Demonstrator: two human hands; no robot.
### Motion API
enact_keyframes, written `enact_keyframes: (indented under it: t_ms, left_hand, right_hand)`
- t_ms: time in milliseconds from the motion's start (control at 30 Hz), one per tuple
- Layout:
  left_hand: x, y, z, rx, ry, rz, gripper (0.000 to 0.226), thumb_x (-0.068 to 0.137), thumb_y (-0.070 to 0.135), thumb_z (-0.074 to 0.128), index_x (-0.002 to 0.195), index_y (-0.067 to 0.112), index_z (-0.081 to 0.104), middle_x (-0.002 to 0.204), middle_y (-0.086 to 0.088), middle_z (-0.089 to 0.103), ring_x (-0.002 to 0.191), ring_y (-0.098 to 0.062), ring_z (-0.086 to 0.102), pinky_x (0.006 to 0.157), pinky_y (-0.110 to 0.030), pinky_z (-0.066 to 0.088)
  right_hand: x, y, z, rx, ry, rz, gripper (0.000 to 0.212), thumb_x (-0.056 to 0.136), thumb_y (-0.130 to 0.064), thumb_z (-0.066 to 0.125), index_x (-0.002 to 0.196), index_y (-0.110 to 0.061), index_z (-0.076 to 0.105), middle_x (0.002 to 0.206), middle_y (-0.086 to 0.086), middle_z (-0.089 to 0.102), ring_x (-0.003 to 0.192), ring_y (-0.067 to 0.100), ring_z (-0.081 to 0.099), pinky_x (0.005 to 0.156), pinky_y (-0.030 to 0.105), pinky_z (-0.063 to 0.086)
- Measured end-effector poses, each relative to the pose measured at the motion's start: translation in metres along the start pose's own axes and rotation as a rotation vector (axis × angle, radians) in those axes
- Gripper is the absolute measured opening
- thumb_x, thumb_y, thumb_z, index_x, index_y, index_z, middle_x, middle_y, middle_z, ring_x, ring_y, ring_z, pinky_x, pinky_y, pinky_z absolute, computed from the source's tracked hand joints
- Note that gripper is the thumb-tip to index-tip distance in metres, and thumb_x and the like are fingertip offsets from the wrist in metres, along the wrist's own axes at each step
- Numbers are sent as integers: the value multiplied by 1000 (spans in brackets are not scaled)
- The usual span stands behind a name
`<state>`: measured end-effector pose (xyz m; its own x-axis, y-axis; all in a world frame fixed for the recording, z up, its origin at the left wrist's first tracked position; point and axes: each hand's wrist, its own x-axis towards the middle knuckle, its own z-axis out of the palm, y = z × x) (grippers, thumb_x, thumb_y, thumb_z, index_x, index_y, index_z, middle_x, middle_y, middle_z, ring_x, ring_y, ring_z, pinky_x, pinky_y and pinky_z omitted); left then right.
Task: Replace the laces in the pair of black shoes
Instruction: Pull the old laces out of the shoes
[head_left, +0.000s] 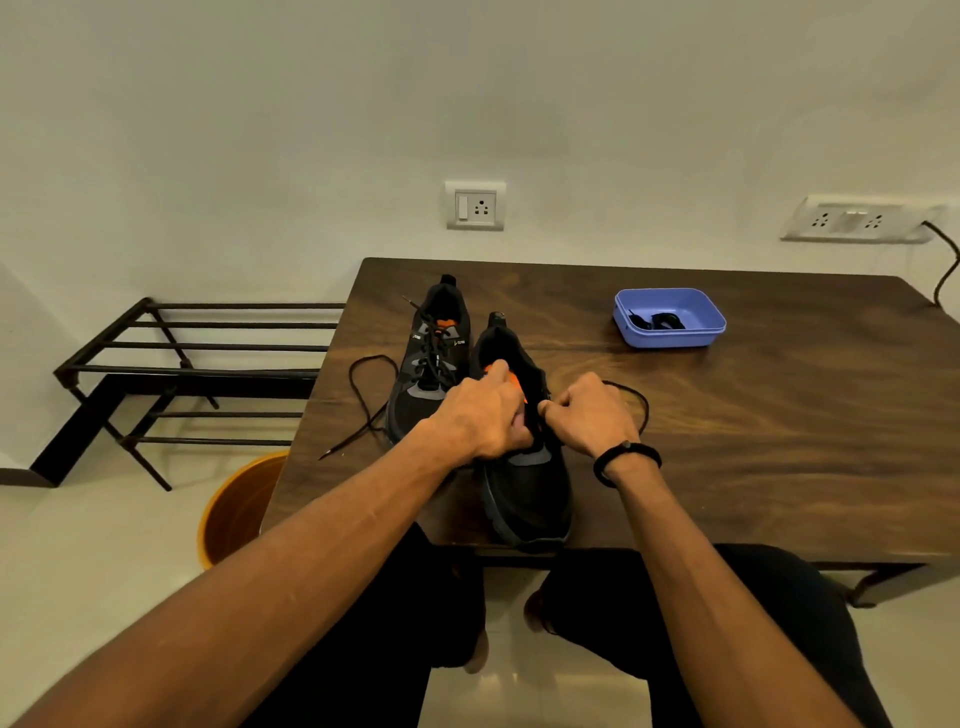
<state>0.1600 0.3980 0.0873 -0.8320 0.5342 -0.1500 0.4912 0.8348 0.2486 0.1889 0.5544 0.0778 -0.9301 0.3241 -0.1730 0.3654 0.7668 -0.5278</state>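
Observation:
Two black shoes with orange tongues stand side by side on the wooden table (753, 415). The left shoe (431, 364) is laced, its black lace (363, 395) trailing loose over the table to the left. The right shoe (524, 493) sits nearer the front edge. My left hand (480, 415) grips its tongue and eyelet area, fingers curled. On the shoe's right side my right hand (587, 410) pinches a black lace (641, 400) that loops out over the table. How far this lace is threaded is hidden by my hands.
A blue plastic tray (670, 335) holding a coiled black lace sits at the back right of the table. A black metal rack (197, 364) stands left of the table, with an orange bucket (234, 514) on the floor beside it. Wall sockets are behind.

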Motion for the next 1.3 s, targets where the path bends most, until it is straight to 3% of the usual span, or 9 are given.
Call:
enact_keyframes:
  t_ms: [167,333,400,567,700,833,1033,1167,1300]
  left_hand:
    - [-1,-3,-2,-4,131,-42,17,91,36,64,95,21,68,118,-3,42,88,-31,61,80,-46,55]
    - [-4,-8,-5,-144,-55,170,20,88,40,78,102,27,76,105,10,47,102,-13,52,88,-37,49]
    - [-5,-10,-6,-203,-24,183,15,86,36,82,95,24,80,95,17,51,99,-8,53,86,-36,50]
    - [-4,-7,-2,-126,-35,146,24,90,37,77,110,25,74,113,5,47,109,-19,54,91,-40,48]
    - [-1,-1,1,-117,-45,111,15,90,37,76,97,24,75,113,1,48,107,-25,54,91,-43,49]
    - [0,1,3,-32,-84,113,18,96,40,66,99,22,65,115,-3,43,102,-30,56,89,-46,50]
    - [-5,-8,-1,-3,234,146,25,104,30,48,108,8,58,121,-10,37,74,-26,57,72,-48,57]
    - [-16,-22,1,-107,246,54,18,100,34,56,109,19,61,118,-3,38,97,-22,55,89,-45,56]
    - [-14,-15,-6,-20,196,127,42,93,53,66,129,32,63,141,-4,35,129,-27,36,107,-47,41]
  right_hand:
    - [2,2,-2,43,-18,26,41,84,-30,69,50,-15,50,57,6,56,61,28,57,56,32,38]
    - [1,-1,1,19,-13,4,32,78,-30,68,57,-14,51,61,8,56,64,31,57,55,32,36]
    - [0,-3,1,9,-9,1,28,78,-30,65,60,-13,52,63,8,57,67,31,59,55,32,37]
    - [-1,-5,2,-5,-1,-4,30,79,-28,66,58,-13,51,60,7,54,65,31,57,54,31,35]
    - [-3,-5,1,-2,6,-2,28,78,-25,64,57,-12,50,59,7,53,62,30,55,51,29,31]
    - [-4,-5,0,13,9,0,28,79,-22,64,57,-11,51,58,7,53,61,29,54,51,29,31]
    - [-7,-5,-6,-58,42,17,22,83,-28,64,71,-11,57,69,8,62,63,28,58,52,30,36]
    - [-15,-16,-10,-191,44,-13,20,85,-30,62,88,-11,57,84,8,61,82,35,60,69,37,49]
    - [-7,-28,-26,-219,-28,-55,22,86,-30,64,90,-12,52,98,14,64,92,38,61,71,38,46]
